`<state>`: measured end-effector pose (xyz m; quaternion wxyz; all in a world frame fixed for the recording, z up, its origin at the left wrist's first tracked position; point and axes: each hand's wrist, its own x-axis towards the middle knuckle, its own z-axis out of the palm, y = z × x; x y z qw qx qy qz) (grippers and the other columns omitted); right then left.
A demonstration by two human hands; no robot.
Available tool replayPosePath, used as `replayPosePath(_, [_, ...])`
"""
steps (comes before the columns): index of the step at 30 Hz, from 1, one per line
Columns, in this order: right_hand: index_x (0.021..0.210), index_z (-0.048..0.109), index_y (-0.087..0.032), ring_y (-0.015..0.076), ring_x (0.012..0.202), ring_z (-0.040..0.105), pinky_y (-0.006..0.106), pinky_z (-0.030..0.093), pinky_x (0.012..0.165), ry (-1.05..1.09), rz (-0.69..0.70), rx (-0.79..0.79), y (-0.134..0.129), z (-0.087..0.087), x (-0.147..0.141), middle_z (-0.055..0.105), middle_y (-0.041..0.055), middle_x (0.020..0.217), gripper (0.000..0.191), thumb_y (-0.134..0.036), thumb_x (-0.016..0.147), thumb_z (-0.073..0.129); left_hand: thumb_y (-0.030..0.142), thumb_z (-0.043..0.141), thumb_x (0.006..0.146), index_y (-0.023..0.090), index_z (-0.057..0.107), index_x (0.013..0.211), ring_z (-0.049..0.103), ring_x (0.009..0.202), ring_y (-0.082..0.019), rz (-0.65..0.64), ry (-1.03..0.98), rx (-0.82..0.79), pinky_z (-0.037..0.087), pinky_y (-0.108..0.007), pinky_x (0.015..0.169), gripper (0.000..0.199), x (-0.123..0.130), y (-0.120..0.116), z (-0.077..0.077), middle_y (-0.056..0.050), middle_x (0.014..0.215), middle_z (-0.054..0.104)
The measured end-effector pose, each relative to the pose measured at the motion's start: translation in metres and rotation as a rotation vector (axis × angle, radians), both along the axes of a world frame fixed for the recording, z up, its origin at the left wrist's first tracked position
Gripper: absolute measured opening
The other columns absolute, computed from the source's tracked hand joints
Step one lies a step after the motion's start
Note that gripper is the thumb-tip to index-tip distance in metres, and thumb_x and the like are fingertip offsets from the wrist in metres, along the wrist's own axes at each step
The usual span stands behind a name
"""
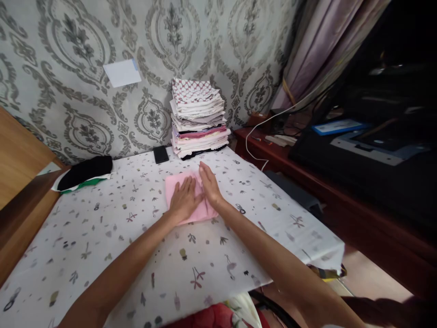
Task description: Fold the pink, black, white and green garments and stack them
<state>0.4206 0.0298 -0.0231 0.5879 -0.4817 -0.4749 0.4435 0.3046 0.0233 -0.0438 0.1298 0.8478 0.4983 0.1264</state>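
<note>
A folded pink cloth (174, 183) lies on the patterned white sheet covering the table (136, 250). My left hand (184, 198) rests flat on the cloth's middle with its fingers spread. At the cloth's right side, my right hand (210, 184) is stretched out and tilted on its edge, its palm facing left. The two hands nearly meet over the cloth. Neither hand grips anything.
A tall stack of folded fabrics (200, 120) stands against the wall, beside a black phone (160, 154). Black, white and green cloths (85, 173) lie at the far left. A dark red cabinet (327, 196) and a white cable (251, 157) are on the right.
</note>
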Motion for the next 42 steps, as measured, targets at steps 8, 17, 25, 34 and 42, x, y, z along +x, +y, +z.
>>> replayPosePath(8, [0.152,0.032,-0.013,0.0241,0.148,0.027,0.046,0.025,0.121,-0.662,0.208,0.293,-0.025,-0.005,-0.032,0.036,0.0171,0.157,0.073,-0.061,0.099,0.019,0.029,0.038,0.100,0.025,0.054,0.136,0.058,0.122,-0.026,-0.118,-0.196,0.015,0.044,-0.045,0.108,0.040,-0.044,0.023,0.020,-0.008,0.130,0.065])
replayPosePath(17, [0.153,0.026,-0.001,0.0283,0.149,0.024,0.045,0.023,0.121,-1.205,0.117,0.087,-0.011,-0.037,-0.021,0.030,0.0237,0.158,0.080,-0.060,0.099,0.027,0.045,0.022,0.102,0.026,0.027,0.155,0.013,0.152,-0.020,-0.240,0.074,-0.198,0.007,-0.047,0.122,0.056,-0.054,0.065,0.001,-0.004,0.164,0.021])
replayPosePath(25, [0.157,0.020,-0.005,0.0338,0.152,0.008,0.049,0.013,0.122,-1.373,0.185,-0.080,-0.015,-0.029,-0.029,0.014,0.0233,0.162,0.090,-0.069,0.094,0.029,0.056,0.015,0.101,0.037,0.027,0.154,0.003,0.153,-0.021,-0.320,0.192,-0.202,0.001,-0.052,0.121,0.057,-0.041,0.109,0.001,0.002,0.166,0.014])
replayPosePath(34, [0.153,0.034,-0.013,0.0322,0.151,0.013,0.054,0.010,0.121,-1.458,0.225,-0.023,-0.020,-0.025,-0.024,0.020,0.0192,0.162,0.070,-0.058,0.100,0.026,0.042,0.028,0.103,0.025,0.046,0.146,0.044,0.138,-0.023,-0.005,0.031,0.087,0.025,-0.044,0.117,0.049,-0.028,0.128,0.001,-0.008,0.148,0.052])
replayPosePath(42, [0.150,0.038,-0.013,0.0273,0.152,0.015,0.051,0.014,0.120,-1.303,0.274,-0.055,-0.017,-0.021,-0.017,0.022,0.0164,0.163,0.053,-0.031,0.103,0.023,0.035,0.029,0.102,0.021,0.045,0.141,0.042,0.139,-0.023,-0.070,-0.134,0.142,0.024,-0.046,0.118,0.044,-0.058,0.015,0.013,-0.008,0.146,0.052])
